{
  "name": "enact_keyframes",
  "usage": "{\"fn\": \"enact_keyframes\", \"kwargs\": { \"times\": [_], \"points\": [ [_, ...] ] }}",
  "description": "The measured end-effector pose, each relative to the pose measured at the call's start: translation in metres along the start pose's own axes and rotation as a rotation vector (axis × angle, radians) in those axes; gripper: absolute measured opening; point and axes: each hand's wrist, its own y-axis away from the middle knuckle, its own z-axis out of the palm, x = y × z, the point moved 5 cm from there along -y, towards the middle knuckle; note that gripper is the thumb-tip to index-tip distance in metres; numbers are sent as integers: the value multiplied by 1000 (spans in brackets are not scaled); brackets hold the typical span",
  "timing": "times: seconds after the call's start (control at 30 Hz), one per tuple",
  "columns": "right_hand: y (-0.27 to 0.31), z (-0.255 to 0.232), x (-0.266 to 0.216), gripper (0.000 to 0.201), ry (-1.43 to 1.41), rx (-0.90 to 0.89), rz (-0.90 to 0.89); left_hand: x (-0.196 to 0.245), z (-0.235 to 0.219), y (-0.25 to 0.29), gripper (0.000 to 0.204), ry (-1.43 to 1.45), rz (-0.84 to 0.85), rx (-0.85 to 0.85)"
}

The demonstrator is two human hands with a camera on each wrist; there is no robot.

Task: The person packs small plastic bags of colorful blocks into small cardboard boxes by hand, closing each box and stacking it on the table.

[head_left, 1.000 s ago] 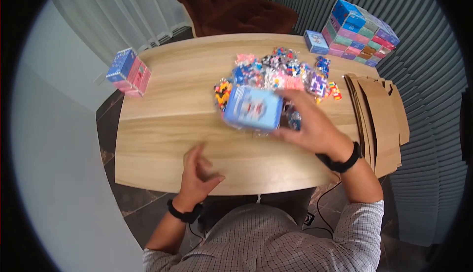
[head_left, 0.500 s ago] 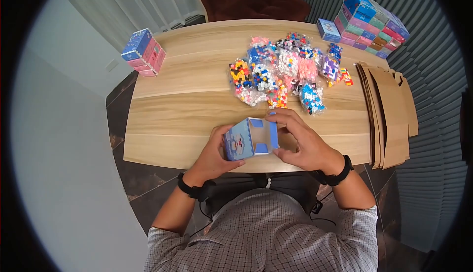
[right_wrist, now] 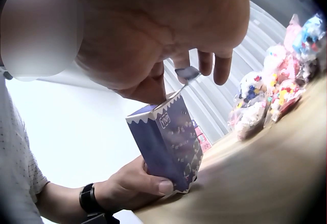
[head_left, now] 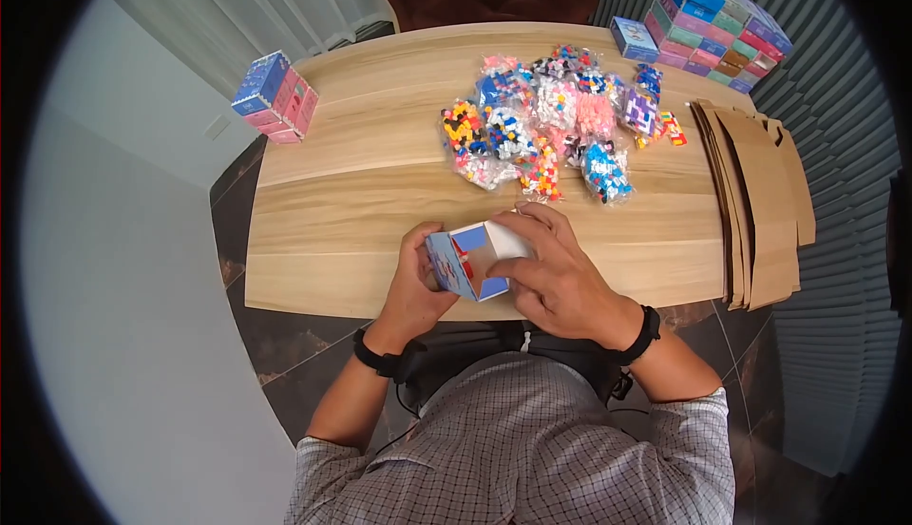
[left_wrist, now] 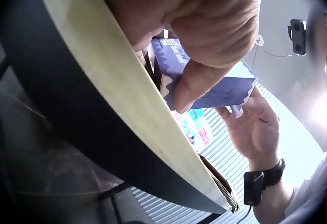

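Near the table's front edge, the left hand (head_left: 411, 289) grips a small blue box (head_left: 445, 264) from its left side. The box is tilted, its end open toward the right, with a white inner flap (head_left: 505, 243) folded out and something red inside. At that opening the right hand (head_left: 572, 287) has its fingers curled, some on the flap and one reaching in. In the right wrist view the box (right_wrist: 166, 137) stands with its mouth up under the right hand's fingers. The left thumb presses the box's side (left_wrist: 217, 95) in the left wrist view.
Several clear bags of coloured small bricks (head_left: 556, 107) lie beyond the hands. Stacked boxes (head_left: 708, 36) stand at the back right, with a single blue box (head_left: 635, 40) beside them. A smaller stack (head_left: 285, 102) is at the left. Flattened brown cardboard (head_left: 755, 202) lies along the right edge.
The box has come from above the bags to the front edge, and the left hand has taken hold of it. Its end now shows open, and the right fingers have moved into the opening.
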Motion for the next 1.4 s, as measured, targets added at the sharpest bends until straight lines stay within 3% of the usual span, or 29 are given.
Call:
{"fn": "enact_keyframes", "kwargs": {
  "times": [0.13,0.43,0.67,0.9,1.0,1.1,1.2,1.27,1.33,1.4],
  "points": [
    [3,-2,-3,26,-24,58,-33,3,1,-2,96,139,-35,32],
    [4,0,-8,25,52,60,-153,3,3,-1,96,83,-47,33],
    [-1,0,-7,40,76,107,-55,-5,2,3,100,4,-37,7],
    [3,-4,6,62,116,8,7,3,8,3,94,22,-26,18],
    [6,-1,14,59,61,-9,71,5,9,2,95,3,-32,14],
    [4,-13,24,50,-12,83,39,5,10,3,96,-9,-17,7],
    [5,-49,62,41,81,292,99,-3,6,4,100,-45,-28,-32],
    [11,-88,113,34,126,563,322,-2,7,3,100,-36,-31,-24],
    [21,-132,159,36,151,702,633,0,8,2,99,-29,-39,-14],
    [46,-155,221,39,520,732,662,2,8,2,99,-24,-53,0]
  ]
}}
